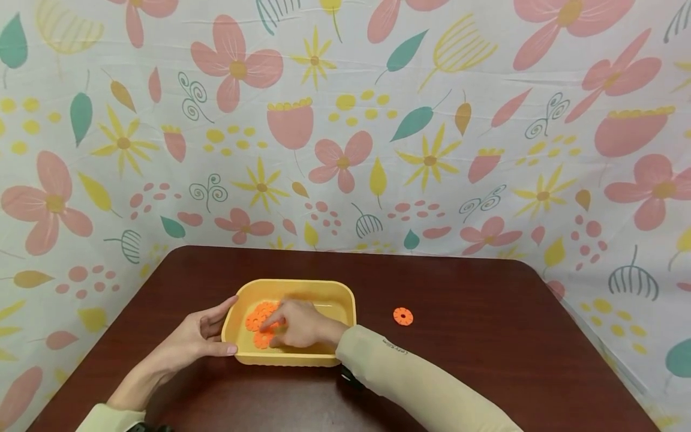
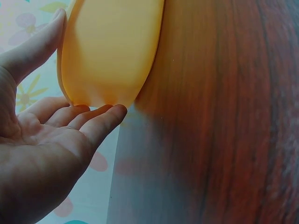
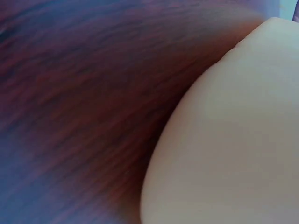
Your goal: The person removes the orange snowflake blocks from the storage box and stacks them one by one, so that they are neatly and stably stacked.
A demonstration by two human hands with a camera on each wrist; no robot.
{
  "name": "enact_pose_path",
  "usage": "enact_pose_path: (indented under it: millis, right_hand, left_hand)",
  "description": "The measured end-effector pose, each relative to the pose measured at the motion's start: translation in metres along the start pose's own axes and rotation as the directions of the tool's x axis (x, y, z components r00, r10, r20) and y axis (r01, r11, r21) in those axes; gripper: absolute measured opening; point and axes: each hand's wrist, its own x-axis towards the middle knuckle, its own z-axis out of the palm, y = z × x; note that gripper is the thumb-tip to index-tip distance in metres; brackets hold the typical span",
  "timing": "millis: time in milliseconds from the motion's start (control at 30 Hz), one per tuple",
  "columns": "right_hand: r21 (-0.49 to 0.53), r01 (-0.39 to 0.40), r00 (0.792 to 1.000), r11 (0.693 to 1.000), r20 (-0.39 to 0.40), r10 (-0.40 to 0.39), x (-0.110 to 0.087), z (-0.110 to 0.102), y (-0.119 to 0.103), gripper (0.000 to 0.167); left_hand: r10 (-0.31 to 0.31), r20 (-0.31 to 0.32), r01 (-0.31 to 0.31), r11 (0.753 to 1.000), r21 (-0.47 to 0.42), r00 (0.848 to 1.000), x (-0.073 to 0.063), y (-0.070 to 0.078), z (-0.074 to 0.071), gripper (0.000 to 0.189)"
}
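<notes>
Gripping the left end of a yellow box (image 1: 286,360), the left hand (image 1: 195,337) was near the right hand (image 1: 303,324), with blurred fingers (image 1: 274,318), pinched or apart I couldn't tell, over orange discs (image 1: 262,341) inside, a lone disc (image 1: 403,321) rightward on the worktop (image 1: 486,354) before flowered cloth (image 1: 367,216).

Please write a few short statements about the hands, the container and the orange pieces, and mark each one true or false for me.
1. The left hand touches the left end of the yellow container. True.
2. The right hand reaches in at the orange pieces inside the container. True.
3. All the orange pieces are inside the container. False: a lone orange disc lies on the table, to the container's right.
4. The pieces inside lie at the container's right end. False: they lie toward its left end.
5. The backdrop has flowers and leaves on it. True.
6. The table is white. False: it is dark reddish brown.
</notes>
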Motion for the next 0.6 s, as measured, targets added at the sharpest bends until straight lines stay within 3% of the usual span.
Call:
enact_pose_path:
  millis: [233,600]
  right_hand:
    - [-0.023,-0.047,0.999,0.999,0.004,0.047,-0.0027,-0.0026,0.0053,0.028]
    - [-0.047,0.008,1.0,0.999,0.015,-0.007,0.0018,-0.0016,0.0033,0.037]
  left_hand:
    - [0.003,-0.008,-0.003,1.0,-0.002,1.0,-0.002,-0.0018,-0.0014,0.097]
    - [0.007,-0.001,-0.007,1.0,0.004,1.0,0.0005,-0.0009,-0.002,0.097]
